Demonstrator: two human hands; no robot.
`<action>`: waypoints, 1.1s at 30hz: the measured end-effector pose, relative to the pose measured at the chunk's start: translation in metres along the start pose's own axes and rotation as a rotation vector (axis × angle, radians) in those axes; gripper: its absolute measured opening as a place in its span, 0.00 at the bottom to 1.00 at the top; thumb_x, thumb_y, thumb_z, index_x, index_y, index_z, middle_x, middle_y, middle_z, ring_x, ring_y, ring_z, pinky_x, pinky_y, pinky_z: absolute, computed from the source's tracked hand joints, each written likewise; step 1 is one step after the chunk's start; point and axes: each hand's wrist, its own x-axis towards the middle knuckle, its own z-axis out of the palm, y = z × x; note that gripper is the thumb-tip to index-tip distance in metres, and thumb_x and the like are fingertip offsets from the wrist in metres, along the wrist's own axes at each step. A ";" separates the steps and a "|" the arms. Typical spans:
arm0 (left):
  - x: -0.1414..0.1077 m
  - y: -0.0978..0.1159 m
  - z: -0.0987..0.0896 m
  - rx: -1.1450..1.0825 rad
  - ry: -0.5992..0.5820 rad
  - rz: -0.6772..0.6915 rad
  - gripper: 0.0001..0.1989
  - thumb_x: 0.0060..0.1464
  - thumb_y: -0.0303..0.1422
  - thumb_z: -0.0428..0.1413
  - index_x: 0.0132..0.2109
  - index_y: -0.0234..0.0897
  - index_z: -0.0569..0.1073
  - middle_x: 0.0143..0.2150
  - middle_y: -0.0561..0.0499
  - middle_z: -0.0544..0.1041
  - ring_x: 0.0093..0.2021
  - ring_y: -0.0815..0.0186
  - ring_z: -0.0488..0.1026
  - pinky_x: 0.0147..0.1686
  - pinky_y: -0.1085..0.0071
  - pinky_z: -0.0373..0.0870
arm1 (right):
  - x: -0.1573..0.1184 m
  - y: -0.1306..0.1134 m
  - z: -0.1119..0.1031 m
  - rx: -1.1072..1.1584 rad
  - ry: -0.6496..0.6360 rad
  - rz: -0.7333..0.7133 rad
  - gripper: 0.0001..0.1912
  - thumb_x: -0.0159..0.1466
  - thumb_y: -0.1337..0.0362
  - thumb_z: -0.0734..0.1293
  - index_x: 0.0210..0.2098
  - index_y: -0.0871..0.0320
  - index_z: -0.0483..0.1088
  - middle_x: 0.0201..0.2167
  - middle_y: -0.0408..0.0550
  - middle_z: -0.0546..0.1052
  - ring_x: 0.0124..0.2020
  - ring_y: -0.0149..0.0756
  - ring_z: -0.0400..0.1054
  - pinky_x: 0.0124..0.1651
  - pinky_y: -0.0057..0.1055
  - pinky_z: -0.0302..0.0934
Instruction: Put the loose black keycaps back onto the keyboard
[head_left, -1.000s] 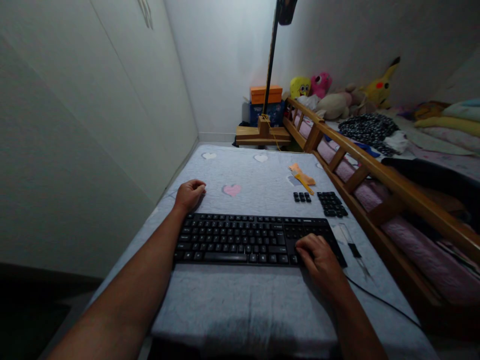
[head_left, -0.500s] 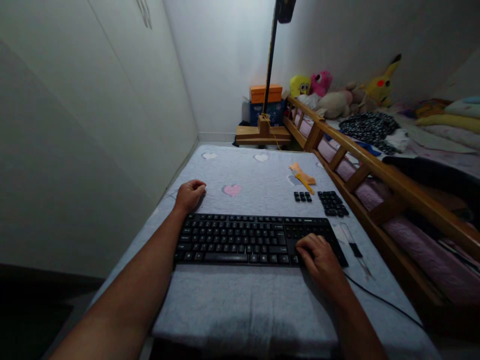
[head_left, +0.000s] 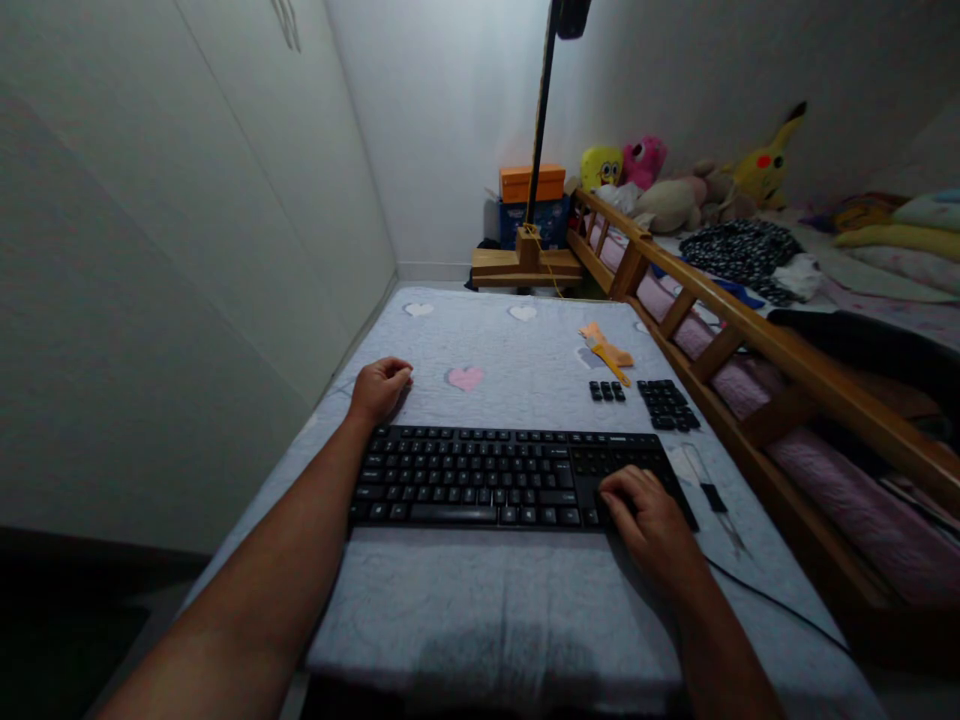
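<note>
Keyboard (head_left: 465, 482) and right hand (head_left: 649, 512) meet at the board's right part, where the fingers are bent down over the section beside the main block of keys; thumb and forefinger come close together there, but I cannot tell whether they pinch anything, since the tips are lost against the dark plastic. The left hand (head_left: 380, 390) rests on the cloth just beyond the board's far left corner, curled loosely with the thumb against the bent fingers; whether something small sits inside is hidden. The black board lies flat, its long side facing the person, on a pale tablecloth (head_left: 487, 590) printed with hearts. Just beside its right end lies a wire tool with a black grip (head_left: 713, 497), and a black cable (head_left: 780, 605) runs across the cloth towards the near right. Past the far edge of the board, six loose keycaps (head_left: 607, 391) stand in two rows, with a larger cluster of keycaps (head_left: 669, 405) to their right. Behind them a yellow-handled brush (head_left: 611, 362) lies partly over an orange cloth (head_left: 620, 356). Farther out, a wooden bed rail (head_left: 724, 312) runs along the table's right side, and plush toys (head_left: 645, 163) sit on the bed.
</note>
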 end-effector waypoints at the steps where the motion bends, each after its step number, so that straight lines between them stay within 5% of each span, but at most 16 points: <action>1: 0.000 -0.001 0.000 0.000 0.000 0.003 0.11 0.45 0.38 0.57 0.32 0.35 0.76 0.27 0.50 0.77 0.28 0.65 0.74 0.34 0.69 0.69 | 0.000 0.000 0.000 0.001 0.003 0.002 0.08 0.66 0.66 0.60 0.31 0.55 0.68 0.32 0.47 0.72 0.37 0.40 0.64 0.41 0.36 0.59; 18: 0.001 -0.002 0.000 -0.018 -0.006 0.010 0.10 0.45 0.38 0.57 0.32 0.36 0.76 0.26 0.51 0.76 0.28 0.64 0.73 0.33 0.69 0.69 | -0.003 -0.001 0.008 -0.093 0.138 -0.075 0.08 0.66 0.68 0.61 0.32 0.55 0.69 0.32 0.48 0.72 0.37 0.40 0.63 0.42 0.38 0.58; 33: 0.001 -0.002 0.000 -0.005 0.002 -0.001 0.10 0.45 0.38 0.57 0.33 0.36 0.77 0.26 0.51 0.77 0.28 0.64 0.74 0.32 0.69 0.71 | -0.002 -0.004 0.006 -0.100 0.080 -0.050 0.08 0.66 0.68 0.61 0.31 0.54 0.69 0.32 0.47 0.72 0.38 0.41 0.63 0.42 0.37 0.58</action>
